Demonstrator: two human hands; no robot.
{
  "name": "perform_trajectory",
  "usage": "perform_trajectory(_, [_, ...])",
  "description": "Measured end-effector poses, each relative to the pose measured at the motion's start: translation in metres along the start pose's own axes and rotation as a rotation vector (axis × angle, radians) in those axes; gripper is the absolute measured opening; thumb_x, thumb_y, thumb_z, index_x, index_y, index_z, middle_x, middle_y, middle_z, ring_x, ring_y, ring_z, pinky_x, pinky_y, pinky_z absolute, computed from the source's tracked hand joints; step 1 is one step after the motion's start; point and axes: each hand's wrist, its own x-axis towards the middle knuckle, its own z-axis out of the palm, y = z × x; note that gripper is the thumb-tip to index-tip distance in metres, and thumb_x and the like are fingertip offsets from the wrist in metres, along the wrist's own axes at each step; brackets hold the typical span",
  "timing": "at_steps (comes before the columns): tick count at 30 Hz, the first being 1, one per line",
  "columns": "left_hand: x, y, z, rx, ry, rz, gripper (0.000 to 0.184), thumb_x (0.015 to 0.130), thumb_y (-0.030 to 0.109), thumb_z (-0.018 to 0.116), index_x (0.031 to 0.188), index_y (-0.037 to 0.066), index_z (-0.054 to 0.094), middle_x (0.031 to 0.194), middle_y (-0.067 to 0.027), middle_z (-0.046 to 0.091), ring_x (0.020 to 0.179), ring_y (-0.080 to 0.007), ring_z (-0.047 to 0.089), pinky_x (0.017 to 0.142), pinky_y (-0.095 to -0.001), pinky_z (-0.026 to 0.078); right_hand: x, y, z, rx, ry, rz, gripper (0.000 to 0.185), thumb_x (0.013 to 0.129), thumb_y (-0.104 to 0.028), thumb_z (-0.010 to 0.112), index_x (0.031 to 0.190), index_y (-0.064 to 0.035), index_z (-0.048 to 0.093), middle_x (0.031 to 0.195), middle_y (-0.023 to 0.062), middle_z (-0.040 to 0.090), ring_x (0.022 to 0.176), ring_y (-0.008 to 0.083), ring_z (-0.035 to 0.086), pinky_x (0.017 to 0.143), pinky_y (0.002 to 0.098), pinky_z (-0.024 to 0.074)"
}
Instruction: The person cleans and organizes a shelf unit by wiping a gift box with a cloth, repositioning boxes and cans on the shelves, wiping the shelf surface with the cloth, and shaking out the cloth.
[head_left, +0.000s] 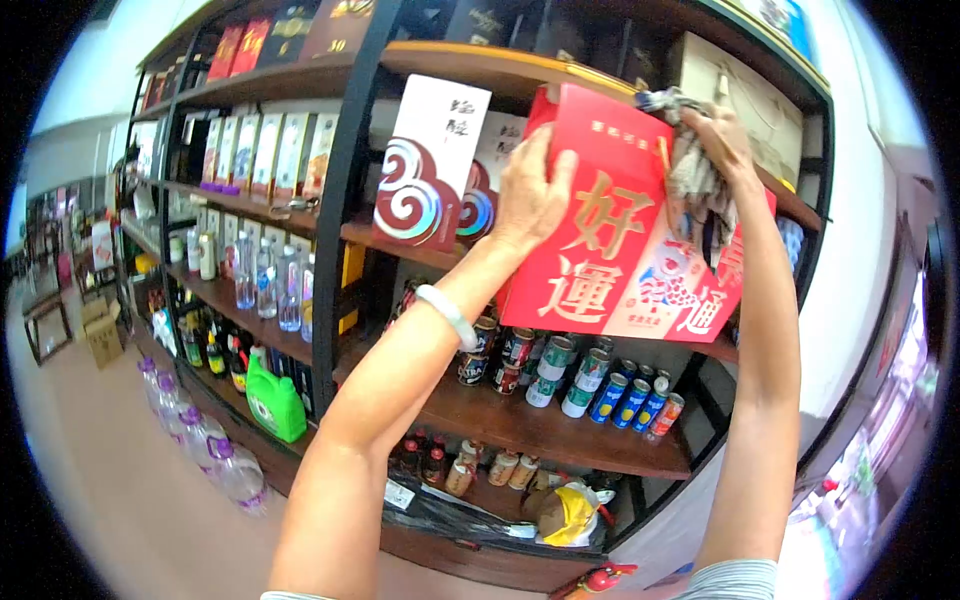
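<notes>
My left hand (533, 195) grips the left side of a red gift box (610, 220) with large gold characters and a fish picture on its front. The box is held tilted in front of the shelf. At the box's upper right, my right hand (722, 142) is closed on a crumpled grey rag (692, 180), which hangs down over the box's front. Just left of the box stands a white carton (430, 160) with a dark red swirl pattern.
The dark wooden shelf (450, 410) carries drink cans (632, 400) below the box and bottles (265, 280) to the left. A green jug (275, 400) stands at lower left, near large clear bottles (235, 470) on the floor. A fire extinguisher (605, 578) is at bottom right.
</notes>
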Motion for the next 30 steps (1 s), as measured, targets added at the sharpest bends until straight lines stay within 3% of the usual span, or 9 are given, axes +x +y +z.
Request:
perform_trajectory(4, [-0.022, -0.02, -0.023, -0.204, -0.201, -0.017, 0.072, 0.084, 0.041, 0.053, 0.134, -0.003, 0.026, 0.137, -0.0261, 0.029, 0.128, -0.0354, 0.029, 0.106, -0.0403, 0.024, 0.008, 0.014, 0.003, 0.115, -0.034, 0.054, 0.045, 0.072, -0.042, 0.055, 0.091, -0.0022, 0.065, 0.083, 0.0196, 0.064, 0.079, 0.0284, 0.06, 0.071, 0.0357, 0.0429])
perform_trajectory(8, [-0.056, -0.059, -0.031, -0.499, -0.367, -0.412, 0.126, 0.063, 0.072, 0.059, 0.138, -0.003, -0.008, 0.144, -0.0272, 0.0, 0.136, -0.0328, 0.002, 0.11, -0.0404, 0.005, 0.002, 0.013, 0.003, 0.15, 0.003, 0.066, 0.045, 0.072, -0.042, 0.057, 0.09, -0.0013, 0.066, 0.079, 0.0167, 0.063, 0.075, 0.0249, 0.059, 0.069, 0.0346, 0.0426])
perform_trajectory(11, [-0.058, -0.088, -0.031, -0.417, -0.486, -0.296, 0.127, 0.062, 0.073, 0.058, 0.138, -0.003, -0.009, 0.144, -0.0274, 0.004, 0.136, -0.0326, 0.007, 0.11, -0.0408, 0.009, 0.005, 0.02, 0.004, 0.096, 0.038, 0.053, 0.047, 0.072, -0.044, 0.058, 0.09, -0.0015, 0.065, 0.078, 0.0145, 0.063, 0.073, 0.0225, 0.058, 0.069, 0.0333, 0.042])
perform_trajectory(14, [-0.055, -0.094, -0.032, -0.654, -0.361, -0.604, 0.125, 0.064, 0.078, 0.052, 0.139, -0.003, -0.008, 0.143, -0.027, 0.012, 0.134, -0.0325, 0.014, 0.109, -0.0405, 0.013, 0.005, 0.023, 0.002, 0.139, -0.017, 0.087, 0.052, 0.072, -0.047, 0.058, 0.094, -0.0007, 0.064, 0.08, 0.0155, 0.063, 0.075, 0.0235, 0.058, 0.071, 0.0343, 0.0421])
perform_trajectory(18, [-0.073, -0.116, 0.001, -0.478, -0.28, -0.593, 0.12, 0.061, 0.085, 0.042, 0.142, 0.004, 0.007, 0.138, -0.0303, 0.021, 0.128, -0.0398, 0.024, 0.105, -0.047, 0.019, -0.001, 0.024, 0.008, 0.098, 0.087, 0.011, 0.055, 0.074, -0.049, 0.056, 0.098, 0.0, 0.062, 0.085, 0.017, 0.063, 0.081, 0.0271, 0.06, 0.075, 0.0362, 0.0425])
perform_trajectory(19, [-0.071, -0.103, 0.003, -0.39, -0.274, -0.638, 0.119, 0.061, 0.085, 0.042, 0.142, 0.005, 0.009, 0.136, -0.0305, 0.023, 0.127, -0.0404, 0.025, 0.104, -0.0481, 0.019, 0.001, 0.034, 0.012, 0.057, 0.132, 0.031, 0.056, 0.076, -0.05, 0.053, 0.1, -0.0003, 0.062, 0.093, 0.0228, 0.063, 0.091, 0.035, 0.06, 0.081, 0.039, 0.0424])
perform_trajectory(22, [-0.067, -0.052, -0.001, -0.097, -0.243, -0.744, 0.116, 0.059, 0.086, 0.042, 0.141, 0.008, 0.014, 0.125, -0.0312, 0.034, 0.122, -0.0428, 0.029, 0.1, -0.0529, 0.02, -0.004, 0.071, 0.015, -0.516, 0.078, -0.135, 0.059, 0.077, -0.052, 0.051, 0.103, 0.0001, 0.061, 0.1, 0.0283, 0.059, 0.1, 0.0418, 0.055, 0.087, 0.0422, 0.0406])
perform_trajectory(27, [-0.095, 0.018, -0.01, 0.131, -0.363, -0.586, 0.12, 0.064, 0.08, 0.048, 0.141, 0.005, -0.005, 0.12, -0.0348, 0.029, 0.113, -0.0459, 0.032, 0.097, -0.055, 0.024, -0.041, 0.089, 0.008, 0.025, 0.371, 0.197, 0.06, 0.077, -0.052, 0.051, 0.105, -0.0001, 0.061, 0.101, 0.0287, 0.059, 0.099, 0.0422, 0.055, 0.088, 0.0424, 0.0403])
perform_trajectory(30, [-0.105, 0.042, -0.011, 0.193, -0.385, -0.464, 0.13, 0.054, 0.08, 0.059, 0.141, 0.008, -0.008, 0.113, -0.0342, 0.026, 0.105, -0.0466, 0.032, 0.091, -0.0611, 0.021, -0.058, 0.077, -0.001, 0.11, 0.444, 0.211, 0.061, 0.077, -0.053, 0.053, 0.105, -0.0006, 0.061, 0.1, 0.028, 0.06, 0.099, 0.0411, 0.056, 0.087, 0.0411, 0.0411])
